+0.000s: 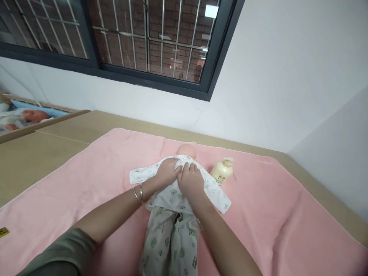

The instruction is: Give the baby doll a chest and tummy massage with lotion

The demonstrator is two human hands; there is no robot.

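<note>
A baby doll lies on its back, its head away from me and mostly hidden beyond the collar. It wears a white baby shirt with small green prints, the sleeves spread to both sides, and matching baby pants. On the upper chest, my left hand and my right hand meet with thumbs close together. Both are closed on the shirt's cloth just below the neckline. What lies under the fingertips is hidden.
A pink blanket covers the wooden tabletop. Right of the doll, a cream pump bottle stands tilted near a sleeve. Another doll lies in a wooden-edged bed at far left. Behind are a white wall and a barred window.
</note>
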